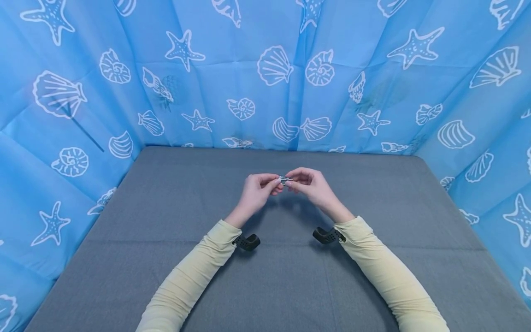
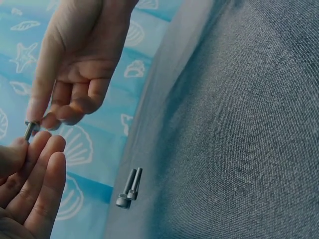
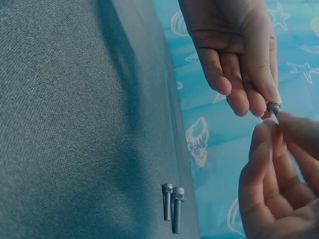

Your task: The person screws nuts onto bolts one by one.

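Note:
Both hands meet over the far middle of the table with a small metal bolt between them. My left hand pinches one end between thumb and finger. At the other end, the thumb and fingertips of my right hand pinch it. A wider collar on the bolt shows beside the right thumb in the left wrist view; fingertips hide part of it. Two more bolts lie side by side on the cloth below, a longer one and a shorter one, each thicker at the head end.
Grey cloth covers the table. Blue curtains with white shells and starfish hang along its back and sides. A black wrist mount sits at each pale yellow sleeve cuff, one at the left and one at the right.

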Demonstrator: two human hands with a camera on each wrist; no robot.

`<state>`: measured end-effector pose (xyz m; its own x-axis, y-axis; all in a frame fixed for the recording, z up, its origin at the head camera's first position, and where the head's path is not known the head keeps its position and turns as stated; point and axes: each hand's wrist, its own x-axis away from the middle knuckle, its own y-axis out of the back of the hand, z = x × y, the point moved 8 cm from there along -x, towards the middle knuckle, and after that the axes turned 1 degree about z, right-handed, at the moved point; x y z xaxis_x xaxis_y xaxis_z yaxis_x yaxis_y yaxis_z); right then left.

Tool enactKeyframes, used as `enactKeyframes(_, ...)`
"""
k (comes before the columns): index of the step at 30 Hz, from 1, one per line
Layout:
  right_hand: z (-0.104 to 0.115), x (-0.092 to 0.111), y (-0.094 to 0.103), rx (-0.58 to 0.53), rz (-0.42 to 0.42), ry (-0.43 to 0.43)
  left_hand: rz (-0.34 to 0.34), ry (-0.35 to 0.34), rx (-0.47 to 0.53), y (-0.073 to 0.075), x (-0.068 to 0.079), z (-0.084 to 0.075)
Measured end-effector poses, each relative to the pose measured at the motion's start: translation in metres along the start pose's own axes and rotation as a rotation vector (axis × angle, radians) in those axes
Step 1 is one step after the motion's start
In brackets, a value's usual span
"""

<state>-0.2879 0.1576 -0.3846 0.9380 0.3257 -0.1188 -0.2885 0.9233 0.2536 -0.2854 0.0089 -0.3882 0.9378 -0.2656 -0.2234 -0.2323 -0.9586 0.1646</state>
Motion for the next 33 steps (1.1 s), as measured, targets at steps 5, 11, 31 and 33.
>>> enactKeyframes(5,-0.0044,-0.0005,-0.0003,0.018,-0.006,-0.065,-0.008,-0.027,-0.011,0.0004,-0.0004,-0.0007)
enactKeyframes(11,-0.001,0.0001,-0.001,-0.021,0.011,-0.009,-0.008,-0.028,-0.011,0.0004,-0.0006,-0.0011)
enactKeyframes(31,-0.0059,-0.0019,-0.0027,0.028,-0.002,-0.066,-0.008,-0.029,-0.017,0.0001,-0.0004,-0.0009)
enactKeyframes(33,-0.0064,-0.0011,-0.0026,0.015,-0.008,-0.075,-0.016,-0.033,-0.016,0.0011,-0.0001,-0.0019)
